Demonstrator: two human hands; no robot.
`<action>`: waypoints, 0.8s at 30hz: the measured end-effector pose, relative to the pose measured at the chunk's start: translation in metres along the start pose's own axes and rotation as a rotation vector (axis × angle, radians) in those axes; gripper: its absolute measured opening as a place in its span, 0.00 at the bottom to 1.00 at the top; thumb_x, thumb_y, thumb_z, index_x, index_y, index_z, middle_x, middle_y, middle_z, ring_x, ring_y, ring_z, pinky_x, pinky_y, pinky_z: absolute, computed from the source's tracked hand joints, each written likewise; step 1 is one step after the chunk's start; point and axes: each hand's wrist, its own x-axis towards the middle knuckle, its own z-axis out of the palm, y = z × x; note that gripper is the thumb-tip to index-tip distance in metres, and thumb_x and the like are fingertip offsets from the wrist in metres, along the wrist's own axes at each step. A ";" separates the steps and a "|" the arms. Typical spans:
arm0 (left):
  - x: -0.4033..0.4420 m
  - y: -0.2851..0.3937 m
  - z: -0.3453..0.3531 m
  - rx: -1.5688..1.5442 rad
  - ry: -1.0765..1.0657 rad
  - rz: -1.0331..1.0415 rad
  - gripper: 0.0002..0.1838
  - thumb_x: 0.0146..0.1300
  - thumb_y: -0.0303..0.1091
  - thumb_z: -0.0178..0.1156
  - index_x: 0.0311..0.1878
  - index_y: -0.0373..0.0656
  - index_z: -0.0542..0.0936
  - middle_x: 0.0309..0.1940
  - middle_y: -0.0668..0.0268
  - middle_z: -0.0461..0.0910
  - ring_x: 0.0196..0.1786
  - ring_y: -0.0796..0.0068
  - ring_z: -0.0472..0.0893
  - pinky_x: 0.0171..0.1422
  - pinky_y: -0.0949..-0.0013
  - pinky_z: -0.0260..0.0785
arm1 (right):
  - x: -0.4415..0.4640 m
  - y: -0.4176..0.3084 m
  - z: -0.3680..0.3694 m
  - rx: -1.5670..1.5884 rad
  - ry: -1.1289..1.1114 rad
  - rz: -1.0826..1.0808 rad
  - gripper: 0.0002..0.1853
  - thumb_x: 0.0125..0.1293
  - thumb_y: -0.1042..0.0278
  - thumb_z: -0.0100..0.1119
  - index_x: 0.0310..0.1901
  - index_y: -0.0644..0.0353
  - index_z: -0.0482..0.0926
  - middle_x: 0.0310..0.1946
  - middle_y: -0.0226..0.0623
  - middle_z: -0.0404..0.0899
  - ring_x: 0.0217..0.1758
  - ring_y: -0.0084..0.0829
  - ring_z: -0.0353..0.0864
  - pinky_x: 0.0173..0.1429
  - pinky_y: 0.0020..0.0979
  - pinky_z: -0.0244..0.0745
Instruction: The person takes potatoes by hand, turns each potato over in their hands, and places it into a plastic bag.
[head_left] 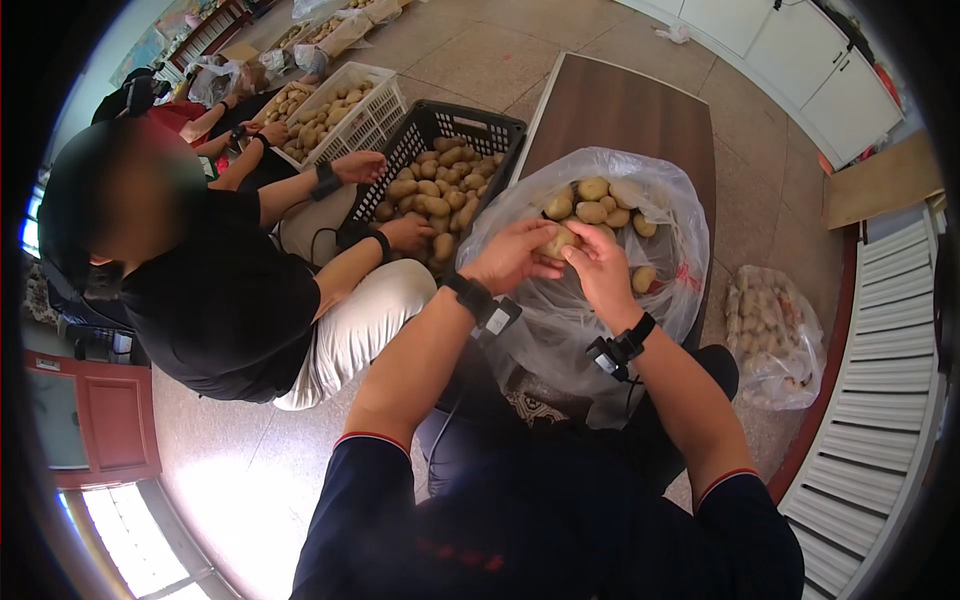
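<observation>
Here, the left hand (518, 252) and right hand (602, 270) hold one potato (558, 241) together. A clear bag (530, 325) spreads below, near a black crate (470, 115).

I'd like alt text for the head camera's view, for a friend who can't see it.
A person's left hand and right hand hold a potato over an open, clear plastic bag containing more potatoes. On the picture's left, a co-worker has one hand among other potatoes in a black crate.
</observation>
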 end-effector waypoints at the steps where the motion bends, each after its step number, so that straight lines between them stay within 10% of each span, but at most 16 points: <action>1: 0.000 0.000 0.000 0.000 -0.001 -0.001 0.16 0.74 0.39 0.52 0.56 0.39 0.72 0.43 0.61 0.80 0.38 0.70 0.83 0.43 0.66 0.81 | 0.000 0.000 0.001 0.000 0.001 0.001 0.21 0.66 0.78 0.59 0.61 0.67 0.73 0.51 0.40 0.79 0.55 0.27 0.79 0.56 0.28 0.76; 7: 0.003 0.002 -0.005 -0.038 0.048 0.023 0.16 0.73 0.38 0.53 0.56 0.38 0.72 0.44 0.58 0.79 0.40 0.66 0.83 0.45 0.64 0.82 | -0.004 0.020 -0.009 0.002 0.040 0.016 0.19 0.69 0.71 0.56 0.60 0.66 0.74 0.50 0.43 0.81 0.52 0.30 0.81 0.55 0.30 0.75; 10: 0.017 0.002 -0.034 -0.236 0.183 0.072 0.18 0.72 0.37 0.54 0.59 0.37 0.71 0.48 0.56 0.79 0.46 0.58 0.82 0.49 0.58 0.80 | -0.007 0.052 -0.039 -0.557 0.206 0.024 0.21 0.65 0.65 0.60 0.58 0.64 0.74 0.48 0.51 0.80 0.51 0.49 0.80 0.58 0.38 0.72; 24: 0.014 0.012 -0.138 -0.486 0.748 0.224 0.18 0.74 0.34 0.49 0.62 0.35 0.68 0.58 0.53 0.74 0.58 0.53 0.76 0.55 0.51 0.80 | -0.033 0.109 -0.123 -1.201 0.259 0.112 0.22 0.55 0.72 0.59 0.54 0.64 0.75 0.57 0.48 0.73 0.64 0.46 0.69 0.67 0.45 0.62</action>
